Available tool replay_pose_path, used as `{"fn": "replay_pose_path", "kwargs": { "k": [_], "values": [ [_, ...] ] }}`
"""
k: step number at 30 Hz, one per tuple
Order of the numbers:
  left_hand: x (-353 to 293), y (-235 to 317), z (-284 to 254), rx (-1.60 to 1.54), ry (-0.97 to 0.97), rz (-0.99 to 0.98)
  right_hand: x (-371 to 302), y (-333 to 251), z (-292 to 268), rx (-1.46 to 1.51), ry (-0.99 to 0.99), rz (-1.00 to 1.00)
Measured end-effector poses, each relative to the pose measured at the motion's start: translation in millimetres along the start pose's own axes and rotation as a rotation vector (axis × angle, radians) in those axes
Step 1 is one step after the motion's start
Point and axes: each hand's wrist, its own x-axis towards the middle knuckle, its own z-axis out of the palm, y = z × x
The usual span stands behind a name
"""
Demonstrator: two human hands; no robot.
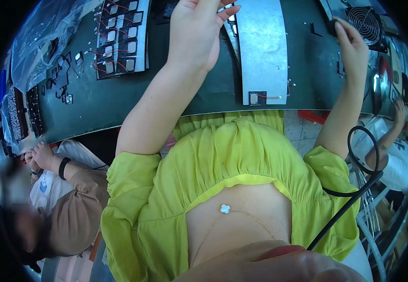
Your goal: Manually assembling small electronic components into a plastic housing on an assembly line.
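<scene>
My left hand (pixel 195 35) is raised at the far edge of the view, beside a long pale metal plate (pixel 263 51). Its visible fingers are curled, the other tips are cut off by the upper edge, and what they hold cannot be made out. One small grey-and-black part with a red wire (pixel 254 98) lies on the plate's near end. To the right, my right hand (pixel 353 44) reaches toward a black round-grilled fan (pixel 364 24). Its thumb and forefinger are pinched together by a small dark thing, too unclear to name.
At the left, another plate (pixel 141 35) carries rows of wired parts. Black scraps (pixel 62 75) and clear plastic film (pixel 39 42) lie beyond it on the green table (pixel 96 103). A co-worker (pixel 72 192) sits at the left; another person's arm (pixel 387 134) shows right. A black cable (pixel 345 216) hangs by my right arm.
</scene>
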Motion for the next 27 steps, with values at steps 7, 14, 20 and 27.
{"fn": "replay_pose_path", "kwargs": {
  "k": [7, 14, 20, 27],
  "values": [
    [8, -5, -5, 0.010, -0.015, -0.077, 14, 53, 12, -0.084, -0.146, -0.080],
    [10, -6, -8, 0.021, 0.002, -0.089, 18, 66, 14, -0.161, -0.180, -0.250],
    [8, -9, -8, 0.027, -0.015, -0.132, 19, 63, 16, -0.360, -0.340, -0.335],
    [9, -4, -8, -0.002, 0.029, -0.125, 14, 40, 17, -0.329, -0.405, -0.203]
  ]
}}
